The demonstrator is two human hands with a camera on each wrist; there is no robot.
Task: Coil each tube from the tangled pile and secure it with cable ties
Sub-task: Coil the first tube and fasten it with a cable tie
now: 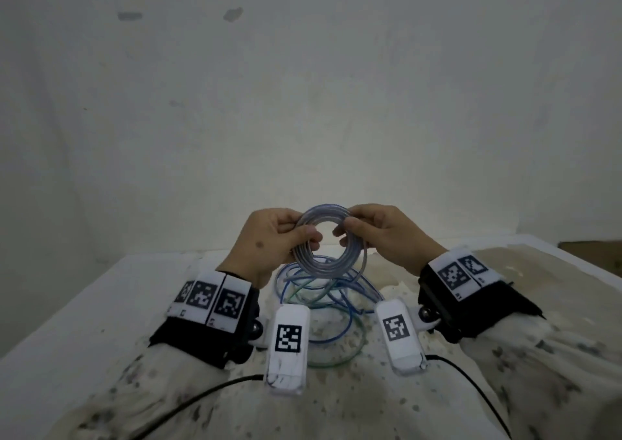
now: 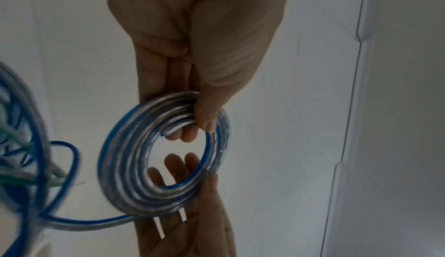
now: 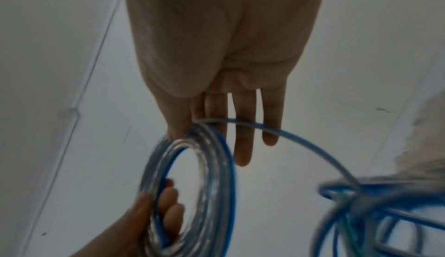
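Note:
A coil of clear tube with a blue stripe (image 1: 328,242) is held upright above the table between both hands. My left hand (image 1: 303,234) grips its left side, thumb in front and fingers through the ring; the left wrist view shows the thumb pressing the turns (image 2: 135,166) against the fingers. My right hand (image 1: 346,234) pinches the coil's right side with thumb and forefinger, while the other fingers (image 3: 243,147) stretch straight. A loose tail (image 3: 313,147) runs from the coil (image 3: 216,175) down into the tangled pile of blue, green and clear tubes (image 1: 330,301) lying on the table below.
The white table (image 1: 101,305) meets a bare white wall close behind. A mottled cloth (image 1: 521,264) covers its right part. A brown object (image 1: 589,247) sits at the far right edge. Black cables (image 1: 202,396) trail from the wrist cameras near me.

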